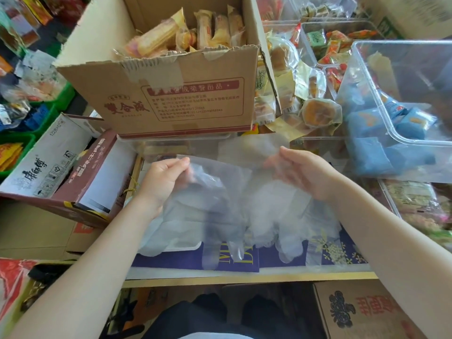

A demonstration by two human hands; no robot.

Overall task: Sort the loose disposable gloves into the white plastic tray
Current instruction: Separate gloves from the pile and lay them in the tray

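My left hand (163,178) pinches the cuff of a clear disposable glove (208,206) that hangs with its fingers pointing toward me. My right hand (302,171) holds the same thin film at its right side, fingers partly spread. Beneath them lies a pile of loose clear gloves (276,216), spread over a purple printed box (232,261). A corner of the white plastic tray (186,247) shows under the gloves at the lower left of the pile; the rest of it is hidden.
A brown cardboard box (171,99) of wrapped snacks stands right behind the gloves. Clear plastic bins (401,99) with packets sit to the right, a maroon and white carton (61,167) to the left. More cartons stand below the shelf edge.
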